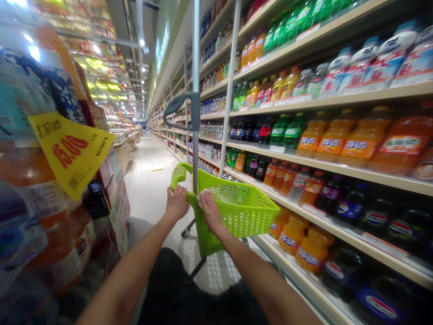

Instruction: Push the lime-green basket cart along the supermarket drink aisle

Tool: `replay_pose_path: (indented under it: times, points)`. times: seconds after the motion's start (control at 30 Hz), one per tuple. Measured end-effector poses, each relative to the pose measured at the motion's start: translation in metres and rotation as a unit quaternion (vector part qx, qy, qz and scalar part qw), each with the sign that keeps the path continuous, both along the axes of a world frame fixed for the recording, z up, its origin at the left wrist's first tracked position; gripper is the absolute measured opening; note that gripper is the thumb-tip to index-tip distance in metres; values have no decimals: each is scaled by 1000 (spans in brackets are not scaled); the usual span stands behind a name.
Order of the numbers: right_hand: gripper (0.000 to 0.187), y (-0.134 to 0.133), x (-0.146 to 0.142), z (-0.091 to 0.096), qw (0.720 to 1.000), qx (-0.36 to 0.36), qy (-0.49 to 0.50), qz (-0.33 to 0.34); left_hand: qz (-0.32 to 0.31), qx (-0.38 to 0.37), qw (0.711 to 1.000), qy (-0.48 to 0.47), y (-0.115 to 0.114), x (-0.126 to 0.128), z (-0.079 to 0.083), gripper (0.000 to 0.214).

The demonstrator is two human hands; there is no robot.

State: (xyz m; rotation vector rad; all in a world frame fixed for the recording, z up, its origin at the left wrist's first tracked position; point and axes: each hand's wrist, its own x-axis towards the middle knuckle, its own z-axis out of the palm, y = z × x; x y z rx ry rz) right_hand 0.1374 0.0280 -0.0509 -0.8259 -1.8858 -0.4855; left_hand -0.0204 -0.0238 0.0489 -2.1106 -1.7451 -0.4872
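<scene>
A lime-green shopping basket cart (250,216) with perforated sides stands in front of me. A tall metal pole with a grey handle (194,106) rises from its near end. My left hand (177,204) is closed over the near rim, left of the pole, with its fingertips curled over the edge. Just right of the pole, my right hand (210,211) presses a crumpled white wipe (199,201) against the rim. Part of the wipe is hidden under the fingers. Both forearms reach forward from the bottom of the view.
Shelves (331,167) of bottled drinks line the right side, close to the basket. At left, stacked drinks carry a yellow price tag (71,151) reading 15.00. A tiled aisle (145,153) runs ahead between them. A caster wheel (186,232) shows beneath the basket.
</scene>
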Motion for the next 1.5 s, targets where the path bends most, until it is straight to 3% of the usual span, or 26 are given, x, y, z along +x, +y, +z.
replay_pose_path:
  times: [0.43, 0.67, 0.83, 1.03, 1.13, 1.23, 1.5]
  points:
    - [62, 12, 0, -2, 999, -27, -17, 8, 26, 6, 1000, -5, -13, 2, 4, 57]
    - [71, 17, 13, -6, 996, -75, 41, -11, -23, -14, 1000, 8, -14, 17, 8, 62]
    - [69, 11, 22, 1, 990, -125, 65, -13, -32, -51, 998, -15, -8, 7, 15, 67]
    - [57, -14, -16, 16, 987, -104, -5, 123, -11, -66, 998, -3, -1, -1, 11, 70]
    - [54, -16, -31, 26, 989, -100, 41, 103, -12, -62, 998, 5, -4, 1, 11, 72]
    - [52, -10, -23, 34, 991, -102, 52, 66, -24, -63, 998, 6, -8, 1, 11, 78]
    - [55, -1, 13, 35, 993, -94, -19, 69, -24, -53, 998, -12, -20, 12, 12, 76]
